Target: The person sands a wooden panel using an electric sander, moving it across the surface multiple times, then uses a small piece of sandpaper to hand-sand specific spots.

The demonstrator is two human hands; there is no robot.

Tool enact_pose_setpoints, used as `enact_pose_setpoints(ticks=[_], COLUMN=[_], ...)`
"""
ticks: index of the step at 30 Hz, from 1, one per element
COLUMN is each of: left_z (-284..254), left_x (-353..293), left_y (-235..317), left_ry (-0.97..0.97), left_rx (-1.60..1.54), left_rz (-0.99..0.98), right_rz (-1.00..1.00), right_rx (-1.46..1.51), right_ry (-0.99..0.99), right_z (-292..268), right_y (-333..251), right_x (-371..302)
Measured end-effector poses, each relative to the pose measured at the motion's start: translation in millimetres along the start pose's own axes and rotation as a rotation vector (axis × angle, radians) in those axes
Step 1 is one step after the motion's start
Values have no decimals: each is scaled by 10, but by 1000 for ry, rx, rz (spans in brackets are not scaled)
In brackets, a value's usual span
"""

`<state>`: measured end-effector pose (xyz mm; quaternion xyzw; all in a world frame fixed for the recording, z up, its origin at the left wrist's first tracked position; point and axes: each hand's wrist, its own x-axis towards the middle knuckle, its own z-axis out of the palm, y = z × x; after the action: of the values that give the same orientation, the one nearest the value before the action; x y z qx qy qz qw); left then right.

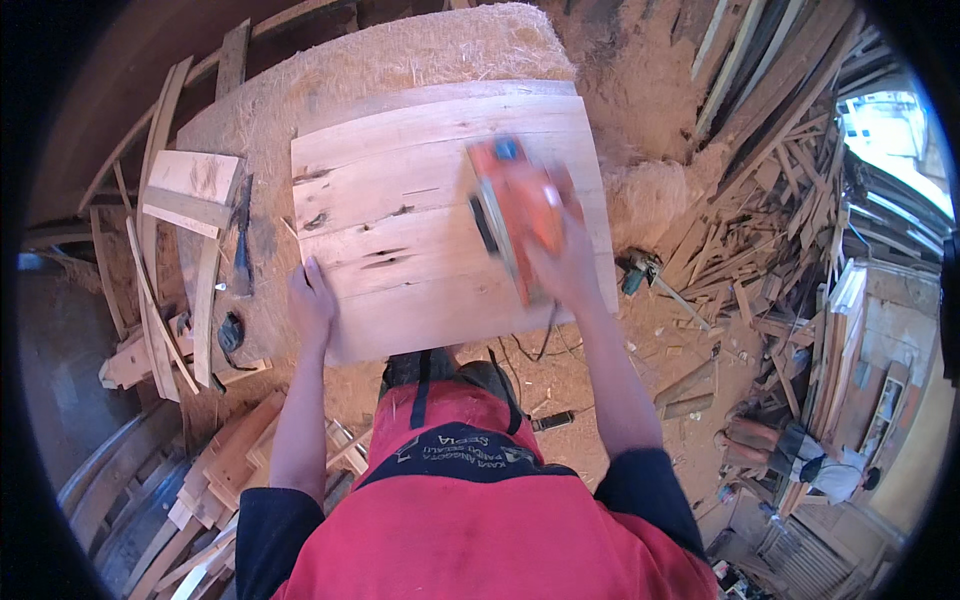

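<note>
A pale wooden panel (400, 230) made of joined boards, with dark knots and cracks, lies across a sawdust-covered bench. My right hand (565, 260) is closed around an orange electric planer (525, 215) with a blue knob at its front. The planer sits on the right part of the panel, and both it and the hand are blurred by motion. At the panel's near left edge, my left hand (312, 300) grips the board; some of its fingers are hidden. A cord (545, 340) hangs below the panel's near edge.
Left of the panel lie a chisel-like tool (243, 240), wood offcuts (190, 190) and a small dark object (230, 330). A green power tool (637, 272) rests to the right. Scrap wood (790, 200) is heaped at far right; another person (800, 460) is at lower right.
</note>
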<state>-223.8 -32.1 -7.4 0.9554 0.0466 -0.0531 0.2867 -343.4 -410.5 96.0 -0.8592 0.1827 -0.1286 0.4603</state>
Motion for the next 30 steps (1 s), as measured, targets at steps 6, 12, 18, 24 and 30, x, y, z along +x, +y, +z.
enact_pose_setpoints(ticks=[6,12,18,24,30], left_z=[64,23,-31,-4,47], left_x=[36,12,-21,26,10], left_y=[140,170,292,259,140], left_ry=[14,27,47,56,29], left_rx=[10,-9,13,22,-9], left_rz=[-57,7,38,48,10], right_rz=[535,523,161,-20,229], right_rx=[143,99,63,-64,58], right_ry=[-29,-27,71,136,-5], right_z=[-670,-482,-50,332,301], right_y=[-234,-193,-212,-163,-317], right_x=[-2155,-1661,-117,1354,1450])
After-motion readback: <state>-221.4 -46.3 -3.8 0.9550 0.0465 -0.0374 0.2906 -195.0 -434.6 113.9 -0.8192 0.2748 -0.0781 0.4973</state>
